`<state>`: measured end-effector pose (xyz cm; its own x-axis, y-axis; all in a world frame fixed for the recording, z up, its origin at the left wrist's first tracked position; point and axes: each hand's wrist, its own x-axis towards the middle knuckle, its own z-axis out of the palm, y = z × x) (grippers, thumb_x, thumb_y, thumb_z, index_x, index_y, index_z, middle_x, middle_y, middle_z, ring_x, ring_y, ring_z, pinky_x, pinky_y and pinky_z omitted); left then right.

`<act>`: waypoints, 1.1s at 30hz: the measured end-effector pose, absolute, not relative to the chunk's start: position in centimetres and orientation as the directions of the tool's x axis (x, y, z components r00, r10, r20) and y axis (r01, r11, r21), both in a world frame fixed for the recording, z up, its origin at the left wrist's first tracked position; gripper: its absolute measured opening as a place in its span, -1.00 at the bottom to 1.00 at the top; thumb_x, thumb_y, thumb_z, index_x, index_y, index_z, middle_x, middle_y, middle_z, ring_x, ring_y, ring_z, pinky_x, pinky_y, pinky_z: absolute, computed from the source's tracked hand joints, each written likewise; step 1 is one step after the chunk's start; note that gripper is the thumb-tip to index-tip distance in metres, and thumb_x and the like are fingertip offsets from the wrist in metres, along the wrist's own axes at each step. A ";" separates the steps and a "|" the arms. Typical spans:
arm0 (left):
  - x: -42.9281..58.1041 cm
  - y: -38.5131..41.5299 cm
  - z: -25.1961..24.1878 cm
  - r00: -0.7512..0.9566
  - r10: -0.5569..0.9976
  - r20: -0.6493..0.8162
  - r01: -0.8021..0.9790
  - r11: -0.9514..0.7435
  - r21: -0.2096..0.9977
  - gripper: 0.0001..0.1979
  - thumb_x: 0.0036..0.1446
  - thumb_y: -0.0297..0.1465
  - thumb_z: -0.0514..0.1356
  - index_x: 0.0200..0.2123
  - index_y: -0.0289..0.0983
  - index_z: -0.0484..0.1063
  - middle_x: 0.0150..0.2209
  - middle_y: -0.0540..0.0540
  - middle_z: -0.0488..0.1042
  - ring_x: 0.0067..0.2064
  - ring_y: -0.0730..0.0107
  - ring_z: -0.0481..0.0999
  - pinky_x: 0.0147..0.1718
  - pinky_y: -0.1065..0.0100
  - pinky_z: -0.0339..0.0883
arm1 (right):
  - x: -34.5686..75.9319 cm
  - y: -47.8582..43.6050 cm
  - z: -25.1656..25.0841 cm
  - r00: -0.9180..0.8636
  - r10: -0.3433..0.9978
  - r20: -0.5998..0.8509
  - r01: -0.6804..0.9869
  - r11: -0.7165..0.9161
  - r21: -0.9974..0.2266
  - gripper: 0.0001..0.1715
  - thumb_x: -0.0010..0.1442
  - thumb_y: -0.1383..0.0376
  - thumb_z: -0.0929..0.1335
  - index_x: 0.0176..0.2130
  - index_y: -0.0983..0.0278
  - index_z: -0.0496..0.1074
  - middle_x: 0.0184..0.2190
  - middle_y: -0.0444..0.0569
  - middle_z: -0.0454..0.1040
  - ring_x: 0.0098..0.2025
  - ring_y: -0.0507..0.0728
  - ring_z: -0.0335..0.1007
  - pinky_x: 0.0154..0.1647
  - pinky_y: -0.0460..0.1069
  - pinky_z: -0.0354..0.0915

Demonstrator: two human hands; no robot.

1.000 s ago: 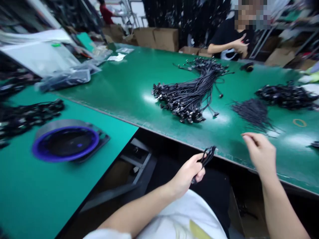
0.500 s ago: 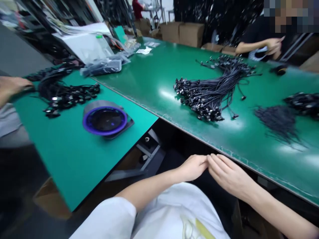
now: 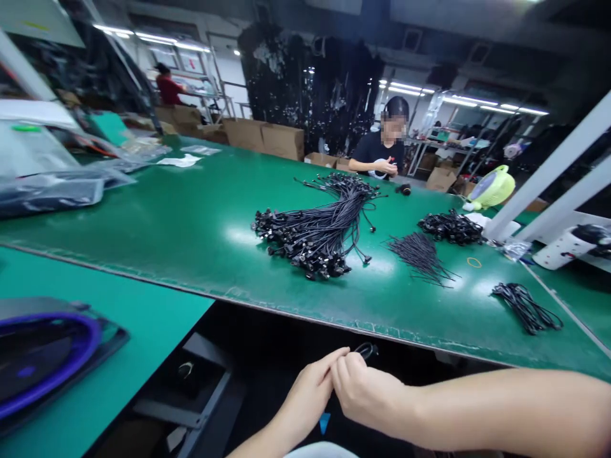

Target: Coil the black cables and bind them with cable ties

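Note:
My left hand (image 3: 309, 387) and my right hand (image 3: 366, 389) meet just below the table's front edge, fingers closed and pressed together. A small loop of black cable (image 3: 366, 350) sticks out beyond the fingertips; the rest of it is hidden in the hands. Past the edge, on the green table (image 3: 210, 210), lies a big bundle of black cables (image 3: 315, 229) with connectors at its ends. To its right are a spread of thin black ties (image 3: 419, 254), a pile of coiled black cables (image 3: 451, 227) and a smaller bunch of coiled cables (image 3: 527, 307).
A purple-rimmed round device (image 3: 90, 356) sits on the lower teal table (image 3: 157, 299) at left. Plastic bags (image 3: 52, 194) lie behind it. A co-worker (image 3: 377, 149) is across the table. At right are a yellow-green fan (image 3: 491, 187), a rubber band (image 3: 474, 262) and a white cup (image 3: 556, 248).
The view has swung up and to the right, bringing the fan, cup and smaller cable bunch into sight. My hands stay together; a cable loop now shows beyond them.

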<state>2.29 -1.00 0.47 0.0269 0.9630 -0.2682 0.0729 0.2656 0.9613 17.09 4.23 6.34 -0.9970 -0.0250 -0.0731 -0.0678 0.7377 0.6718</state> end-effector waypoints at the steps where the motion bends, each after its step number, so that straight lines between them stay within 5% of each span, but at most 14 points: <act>1: 2.4 -1.0 0.4 0.021 0.969 -0.247 0.098 0.244 0.965 -0.64 0.16 -0.22 0.14 -0.02 -0.18 0.54 -0.16 -0.10 0.58 -0.12 0.23 0.52 0.04 0.27 0.31 | 17.0 4.0 6.1 -0.997 0.001 -0.079 -0.053 0.731 0.681 -0.71 0.08 0.23 0.33 -0.36 0.43 0.51 -0.46 0.12 0.40 -0.46 0.16 0.25 -0.53 0.04 0.04; 4: 2.5 -0.8 0.5 0.043 0.968 -0.247 0.069 0.243 0.967 -0.62 0.17 -0.19 0.12 -0.03 -0.18 0.55 -0.10 -0.09 0.59 0.00 0.13 0.52 0.11 0.24 0.30 | 17.0 3.7 5.8 -0.994 0.086 -0.066 0.027 0.785 0.619 -0.80 0.07 0.30 0.31 -0.46 0.40 0.44 -0.55 0.05 0.31 -0.53 0.12 0.17 -0.58 0.02 -0.02; 9: 2.3 -0.8 1.1 -0.106 0.934 -0.341 -0.086 0.333 0.939 -0.48 0.06 -0.06 0.22 0.01 -0.24 0.52 -0.01 -0.15 0.56 0.03 0.08 0.52 0.08 0.18 0.37 | 16.7 4.1 5.9 -0.939 0.246 0.241 0.334 0.817 0.469 -0.83 0.14 0.39 0.23 -0.34 0.44 0.37 -0.50 0.00 0.24 -0.53 0.10 0.14 -0.61 0.00 -0.07; 12: 2.4 -0.4 1.2 -0.227 0.888 -0.400 -0.231 0.350 0.908 -0.46 0.00 -0.03 0.27 0.00 -0.19 0.51 0.06 -0.13 0.51 0.15 0.05 0.43 0.15 0.12 0.32 | 15.9 4.3 5.5 -0.863 0.377 0.336 0.474 0.835 0.279 -0.85 0.16 0.37 0.22 -0.30 0.40 0.34 -0.47 -0.01 0.26 -0.51 0.11 0.15 -0.61 -0.02 -0.03; 17: 2.1 0.7 1.8 -0.351 0.890 -0.290 -0.360 0.158 0.920 -0.50 -0.02 0.01 0.29 -0.09 -0.17 0.53 0.06 -0.09 0.47 0.17 0.07 0.38 0.16 0.15 0.31 | 14.6 4.1 4.6 -0.561 0.693 0.453 0.583 0.719 -0.378 -0.85 0.25 0.36 0.20 -0.32 0.30 0.33 -0.35 -0.03 0.41 -0.35 0.10 0.31 -0.35 -0.03 0.23; 19: 1.5 0.3 2.5 -0.381 0.921 -0.083 -0.180 0.014 0.984 -0.60 -0.01 -0.03 0.31 -0.21 -0.19 0.57 0.05 -0.10 0.42 0.14 0.11 0.37 0.09 0.26 0.36 | 15.0 4.1 4.7 -0.476 0.794 0.377 0.417 0.582 -0.698 -0.74 0.34 0.31 0.18 -0.36 0.30 0.33 -0.38 -0.09 0.42 -0.34 0.03 0.32 -0.29 -0.09 0.23; 21: 0.9 -0.7 3.3 -0.252 0.958 0.135 0.063 -0.123 0.990 -0.72 0.08 -0.11 0.26 -0.33 -0.18 0.60 -0.05 -0.13 0.40 0.01 0.18 0.42 -0.05 0.32 0.41 | 16.1 4.4 5.1 -0.519 0.817 0.253 0.225 0.416 -0.881 -0.66 0.37 0.26 0.20 -0.42 0.30 0.32 -0.45 -0.15 0.39 -0.40 -0.02 0.30 -0.34 -0.14 0.20; 23: 0.8 -1.9 3.8 -0.023 0.970 0.243 0.254 -0.230 0.940 -0.75 0.19 -0.21 0.17 -0.38 -0.15 0.61 -0.20 -0.14 0.38 -0.16 0.28 0.42 -0.17 0.34 0.39 | 17.3 4.8 5.6 -0.550 0.813 0.190 0.163 0.328 -0.931 -0.63 0.36 0.25 0.23 -0.47 0.31 0.31 -0.51 -0.17 0.34 -0.44 -0.03 0.27 -0.38 -0.15 0.17; 26: 1.1 -2.5 3.7 0.121 0.980 0.160 0.339 -0.193 0.921 -0.70 0.26 -0.25 0.07 -0.31 -0.14 0.61 -0.29 -0.11 0.37 -0.25 0.32 0.39 -0.23 0.33 0.34 | 18.5 4.7 6.1 -0.514 0.829 0.221 0.204 0.368 -0.907 -0.64 0.36 0.25 0.23 -0.46 0.31 0.31 -0.47 -0.14 0.34 -0.40 -0.01 0.25 -0.31 -0.11 0.14; 30: 0.5 -1.1 3.5 0.074 0.992 -0.099 0.056 0.095 0.994 -0.57 0.31 -0.13 -0.03 -0.12 -0.21 0.56 -0.25 -0.12 0.44 -0.19 0.27 0.40 -0.10 0.24 0.34 | 18.4 3.3 5.9 -0.640 0.669 0.379 0.262 0.653 -0.710 -0.64 0.39 0.24 0.17 -0.43 0.28 0.28 -0.47 -0.11 0.36 -0.41 0.02 0.22 -0.32 -0.07 0.12; 33: 0.0 -0.8 4.5 0.042 0.993 -0.114 -0.036 0.116 0.993 -0.48 0.32 -0.09 -0.07 -0.27 -0.26 0.60 -0.26 -0.12 0.42 -0.26 0.33 0.38 -0.13 0.27 0.34 | 18.7 3.2 5.4 -0.652 0.624 0.431 0.342 0.749 -0.568 -0.63 0.40 0.28 0.14 -0.41 0.27 0.32 -0.47 -0.12 0.39 -0.42 0.01 0.26 -0.35 -0.09 0.13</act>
<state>0.01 -0.76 4.51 0.0422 0.9926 -0.1143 -0.0361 0.1158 0.9926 18.68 3.25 5.39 -0.6520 0.6241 0.4306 0.3416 0.7488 -0.5680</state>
